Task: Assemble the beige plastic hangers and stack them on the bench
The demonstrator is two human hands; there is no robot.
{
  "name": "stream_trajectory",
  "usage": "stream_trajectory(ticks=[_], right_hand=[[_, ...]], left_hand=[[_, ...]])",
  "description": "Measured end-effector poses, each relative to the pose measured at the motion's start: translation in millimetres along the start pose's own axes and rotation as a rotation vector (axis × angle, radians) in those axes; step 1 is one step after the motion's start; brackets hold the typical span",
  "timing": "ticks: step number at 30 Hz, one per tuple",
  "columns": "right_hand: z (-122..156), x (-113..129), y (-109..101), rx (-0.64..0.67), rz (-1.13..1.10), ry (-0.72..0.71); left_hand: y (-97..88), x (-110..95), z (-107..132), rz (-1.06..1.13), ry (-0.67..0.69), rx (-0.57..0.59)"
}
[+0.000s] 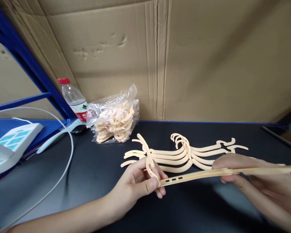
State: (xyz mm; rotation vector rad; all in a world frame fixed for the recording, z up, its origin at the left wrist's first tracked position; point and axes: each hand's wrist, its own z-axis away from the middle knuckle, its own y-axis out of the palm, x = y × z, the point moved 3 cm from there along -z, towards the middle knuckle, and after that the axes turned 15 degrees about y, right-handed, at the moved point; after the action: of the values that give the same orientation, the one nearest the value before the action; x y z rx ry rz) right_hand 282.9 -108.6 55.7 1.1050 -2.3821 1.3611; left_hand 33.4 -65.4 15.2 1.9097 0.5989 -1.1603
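A beige plastic clothes hanger (pixel 196 176) spans both hands in the foreground, seen edge-on, with small slots near its left end. My left hand (pixel 139 183) pinches that end, where a curved beige piece (pixel 148 158) rises at an angle. My right hand (pixel 262 184) grips the bar farther right, thumb below and fingers above; its right part runs out of view. Just behind the hands, several similar beige hangers (pixel 169 157) lie side by side on the black table (pixel 184 207), their hooks (pixel 178 137) pointing up. My right hand hides part of them.
A clear plastic bag of beige parts (pixel 115 124) stands at the back, beside a red-capped bottle (pixel 74 98). At left are a white device with blue keys (pixel 14 139), a white cable (pixel 71 152) and a blue frame (pixel 34 68). A dark flat device (pixel 283 136) lies at right. Cardboard (pixel 220 64) forms the back wall.
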Motion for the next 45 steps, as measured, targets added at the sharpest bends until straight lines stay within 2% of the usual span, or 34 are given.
stream_trajectory(ticks=[9, 21, 27, 32, 41, 45], right_hand=[[7, 8, 4, -0.037, 0.038, -0.020], [6, 15, 11, -0.075, -0.051, -0.014], [2, 19, 9, -0.088, -0.039, -0.027], [6, 10, 7, -0.095, 0.004, -0.024], [17, 6, 13, -0.063, -0.034, -0.008], [15, 6, 12, -0.100, -0.030, 0.016]], left_hand=[[-5.3, 2, 2, -0.080, 0.009, -0.020], [-4.4, 8, 1, -0.093, -0.025, -0.091], [-3.0, 6, 0, -0.105, -0.068, -0.073], [-0.3, -1, -1, -0.078, -0.151, -0.051], [-3.4, 1, 1, -0.147, -0.153, 0.029], [-4.1, -4, 0, -0.115, -0.161, -0.021]])
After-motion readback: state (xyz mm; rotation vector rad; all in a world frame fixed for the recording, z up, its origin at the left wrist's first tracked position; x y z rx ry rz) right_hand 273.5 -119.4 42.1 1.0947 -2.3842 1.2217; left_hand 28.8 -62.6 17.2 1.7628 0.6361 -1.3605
